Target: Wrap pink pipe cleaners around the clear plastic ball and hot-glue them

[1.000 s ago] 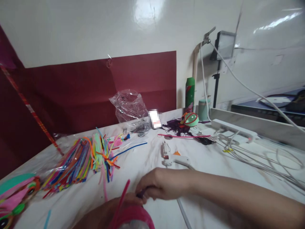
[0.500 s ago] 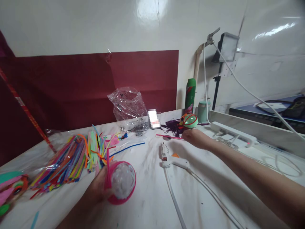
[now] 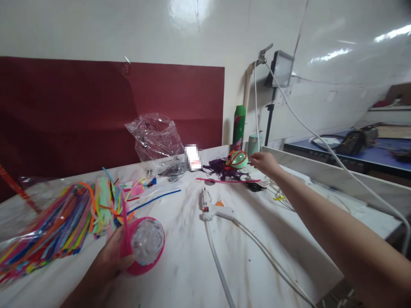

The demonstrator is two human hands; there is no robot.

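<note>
My left hand (image 3: 112,252) is wrapped round a pink cup-like piece (image 3: 141,268) with a clear, faceted dome (image 3: 147,240) facing up. A pink strip (image 3: 125,222) stands along its left side, by my thumb. At the far right of the table, my right hand (image 3: 265,163) has its fingers pinched together beside a pale green ball with red stripes (image 3: 239,159). Whether they touch the ball or hold something small cannot be made out. Below that hand lie a thin pink stick (image 3: 224,180) and a small dark object (image 3: 255,186).
A white glue gun (image 3: 213,210) with its cord lies mid-table. Bundled colourful pipe cleaners (image 3: 61,222) lie at left, near a blue one (image 3: 157,200). Behind are a clear plastic bag (image 3: 157,139), purple strands (image 3: 218,167), a green spray can (image 3: 238,128) and a hanging white cable (image 3: 302,115).
My right hand has moved away from the thin pink stick, up to the right side of the green ball. The view has turned right; my left hand keeps its hold on the pink piece.
</note>
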